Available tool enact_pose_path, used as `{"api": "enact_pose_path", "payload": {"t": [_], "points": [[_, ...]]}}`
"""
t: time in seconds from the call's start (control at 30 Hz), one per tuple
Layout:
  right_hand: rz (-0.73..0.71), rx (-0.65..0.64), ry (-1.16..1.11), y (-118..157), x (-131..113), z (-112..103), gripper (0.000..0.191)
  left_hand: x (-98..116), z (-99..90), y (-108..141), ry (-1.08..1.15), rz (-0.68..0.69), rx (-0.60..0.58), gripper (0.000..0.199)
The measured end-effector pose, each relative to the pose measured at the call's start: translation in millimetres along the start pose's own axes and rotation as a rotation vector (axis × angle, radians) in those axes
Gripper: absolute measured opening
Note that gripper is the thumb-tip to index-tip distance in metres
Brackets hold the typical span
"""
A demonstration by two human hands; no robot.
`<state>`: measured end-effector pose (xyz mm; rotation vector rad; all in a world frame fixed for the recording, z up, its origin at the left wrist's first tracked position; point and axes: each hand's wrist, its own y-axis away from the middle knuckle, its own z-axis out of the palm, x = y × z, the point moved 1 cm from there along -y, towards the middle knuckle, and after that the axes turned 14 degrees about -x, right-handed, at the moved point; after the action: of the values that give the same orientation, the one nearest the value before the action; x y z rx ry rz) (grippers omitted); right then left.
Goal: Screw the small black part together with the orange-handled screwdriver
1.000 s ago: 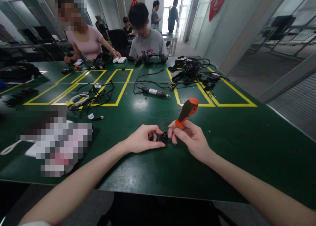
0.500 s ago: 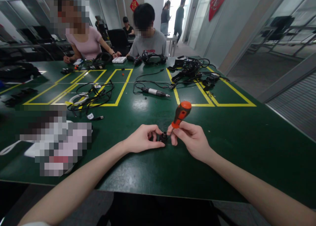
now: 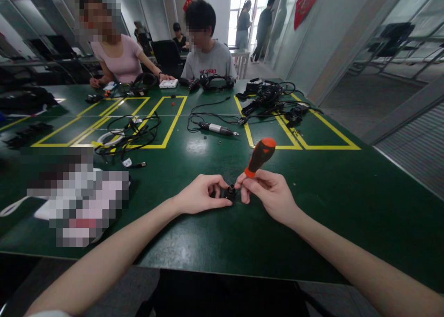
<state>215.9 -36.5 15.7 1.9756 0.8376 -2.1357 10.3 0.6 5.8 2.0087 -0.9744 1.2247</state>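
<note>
A small black round part (image 3: 231, 192) with a narrow upright neck stands on the green table. My left hand (image 3: 201, 194) has its thumb and fingers closed around its left side. Close on the right, my right hand (image 3: 268, 192) grips a screwdriver (image 3: 261, 157) with an orange and black handle. The handle tilts up and to the right above my fingers. Its shaft is hidden by the hand, so I cannot tell whether the tip touches the black part.
Beyond my hands lies a silver and black electric screwdriver (image 3: 217, 128) with its cord. Tangled black cables (image 3: 270, 100) sit at the back right, more cables (image 3: 138, 132) at the left. A pixelated item (image 3: 93, 206) lies left. Two people sit across the table (image 3: 312, 178).
The screwdriver handle has tipped further to the right and turned in my right hand. My left hand and the black part stay in place.
</note>
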Motion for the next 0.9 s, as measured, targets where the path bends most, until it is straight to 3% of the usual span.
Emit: {"api": "enact_pose_path", "payload": {"t": [0.9], "points": [[-0.047, 0.004, -0.028, 0.8, 3.0, 5.2, 0.028, 0.0, -0.3, 0.0, -0.001, 0.026, -0.003, 0.029]]}}
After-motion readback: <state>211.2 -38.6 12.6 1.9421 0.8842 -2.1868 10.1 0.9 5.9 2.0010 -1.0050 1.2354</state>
